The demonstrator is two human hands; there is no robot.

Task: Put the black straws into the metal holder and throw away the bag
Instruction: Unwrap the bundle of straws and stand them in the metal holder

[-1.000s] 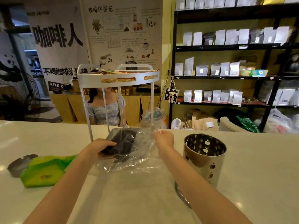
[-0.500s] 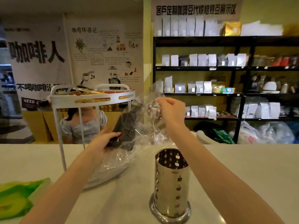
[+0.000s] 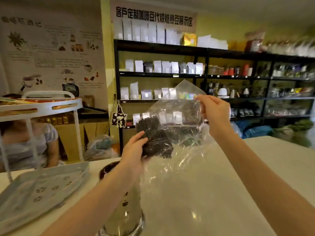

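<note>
One crinkled clear plastic bag (image 3: 180,132), pinched by the right hand (image 3: 215,113); left hand (image 3: 134,150) grips one bundle of black straws (image 3: 156,138) (uncountable) above one perforated metal holder (image 3: 126,210).

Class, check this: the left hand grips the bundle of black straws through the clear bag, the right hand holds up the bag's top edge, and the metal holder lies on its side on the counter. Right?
One error. The head view shows the metal holder standing upright on the counter, partly behind the left forearm. The rest holds: the left hand grips the black straws through the clear bag, and the right hand holds its top edge.
</note>
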